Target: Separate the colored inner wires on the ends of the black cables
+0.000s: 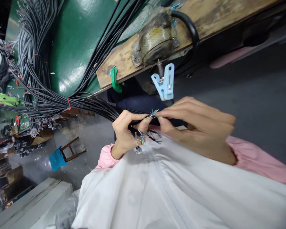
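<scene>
My left hand (126, 132) is closed around the end of a bundle of black cables (92, 106), thumb and forefinger pinching one cable near its stripped tip. Thin coloured wires (154, 112) fan out from that tip. Below the fingers, more stripped ends with coloured wires (141, 138) stick out of the same hand. From the right, my right hand (200, 127) pinches with thumb and forefinger at the fanned wires; which strand it grips is too small to tell. A red tie (69, 103) wraps the bundle farther left.
The green table (73, 41) carries a heap of grey and black cables (34, 41). Along its edge runs a wooden board (107, 71) with a taped device (156, 36), a light-blue clip (165, 83) and a green clamp-like piece (114, 80). A blue stool (57, 159) stands on the floor.
</scene>
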`<control>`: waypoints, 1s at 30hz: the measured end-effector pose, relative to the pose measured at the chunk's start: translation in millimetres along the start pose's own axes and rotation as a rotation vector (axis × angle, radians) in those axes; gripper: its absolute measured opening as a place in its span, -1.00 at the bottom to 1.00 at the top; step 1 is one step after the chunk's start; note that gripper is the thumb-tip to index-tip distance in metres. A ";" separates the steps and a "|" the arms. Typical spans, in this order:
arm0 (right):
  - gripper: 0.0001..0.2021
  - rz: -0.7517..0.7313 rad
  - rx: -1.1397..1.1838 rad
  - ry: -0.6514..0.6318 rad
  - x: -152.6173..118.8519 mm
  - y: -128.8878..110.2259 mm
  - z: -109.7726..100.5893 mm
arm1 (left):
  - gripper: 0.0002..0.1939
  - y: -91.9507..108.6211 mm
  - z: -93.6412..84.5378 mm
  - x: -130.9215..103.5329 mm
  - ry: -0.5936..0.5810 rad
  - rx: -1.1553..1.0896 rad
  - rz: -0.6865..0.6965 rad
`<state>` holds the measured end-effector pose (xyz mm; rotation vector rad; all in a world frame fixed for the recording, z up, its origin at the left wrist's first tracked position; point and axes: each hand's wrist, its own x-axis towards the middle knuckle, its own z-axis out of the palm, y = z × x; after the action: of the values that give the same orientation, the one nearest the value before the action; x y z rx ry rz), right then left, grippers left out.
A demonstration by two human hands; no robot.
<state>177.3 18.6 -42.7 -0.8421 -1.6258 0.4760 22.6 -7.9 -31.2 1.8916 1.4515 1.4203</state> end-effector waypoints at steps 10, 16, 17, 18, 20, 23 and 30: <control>-0.87 0.062 0.045 0.068 -3.8 4.8 4.7 | -0.66 -5.8 4.1 -7.3 -0.004 0.012 -0.078; -0.83 0.094 0.066 0.074 -4.0 4.9 7.7 | -0.77 -1.6 3.2 -0.9 0.010 -0.027 -0.003; -0.83 0.110 0.073 0.067 -4.3 4.9 7.4 | -0.81 -0.6 2.6 -0.2 0.003 -0.020 0.001; -0.83 0.123 0.082 0.059 -4.6 5.2 6.9 | -0.84 0.3 1.9 0.2 -0.011 -0.011 -0.002; -0.84 0.123 0.096 0.050 -5.6 6.2 5.9 | -0.88 1.7 0.6 0.6 -0.041 -0.007 -0.015; -0.86 0.087 0.099 0.037 -7.2 8.7 4.7 | -0.88 2.6 -0.3 0.8 -0.038 -0.033 -0.011; -0.85 0.050 0.075 0.023 -8.3 12.0 3.9 | -0.90 1.3 0.2 0.8 -0.033 -0.031 0.001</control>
<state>177.2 20.8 -57.7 -0.8304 -1.5587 0.5574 23.4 -7.7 -29.9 1.8884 1.4058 1.3968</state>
